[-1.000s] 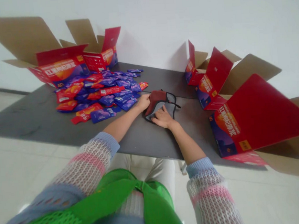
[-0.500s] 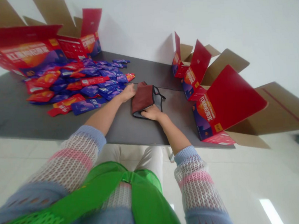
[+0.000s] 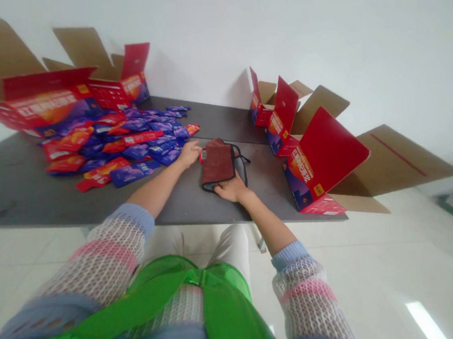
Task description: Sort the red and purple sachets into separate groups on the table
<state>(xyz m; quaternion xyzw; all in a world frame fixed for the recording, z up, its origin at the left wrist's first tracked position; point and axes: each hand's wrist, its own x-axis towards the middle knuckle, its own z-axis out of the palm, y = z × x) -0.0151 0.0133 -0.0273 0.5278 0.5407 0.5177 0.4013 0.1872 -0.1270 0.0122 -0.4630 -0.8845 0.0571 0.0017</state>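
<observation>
Moved since the earlier frame: the cloth (image 3: 218, 162) is now showing its brown face where grey lining was showing, and your right hand (image 3: 231, 189) is resting at the near edge.

Position: the cloth is lying on the surface (image 3: 182, 201) between your hands, to the right of the sachets (image 3: 141, 137).

Handling: likely light, soft and limp, sagging if lifted by one corner; not fragile, and probably not slippery. The black edging is seemingly offering the firmest hold, at opposite corners.

Right fingers: bending around the near edge, partly hiding; the view is not showing whether they are clamping.

Left hand (image 3: 190, 154): reaching the left edge, beside a small red piece (image 3: 202, 155) bearing a pale patch; whether its fingers are pinching anything is not showing.

Materials: brown cloth, roughly four-sided, with a thin black cord (image 3: 243, 157) looping off its right side. Sachets, glossy, flat, red and purple, are lying heaped. Cardboard boxes (image 3: 307, 171), red and purple outside, bare brown inside, are standing with flaps spreading at right; more boxes (image 3: 57, 107) are standing behind the heap.
</observation>
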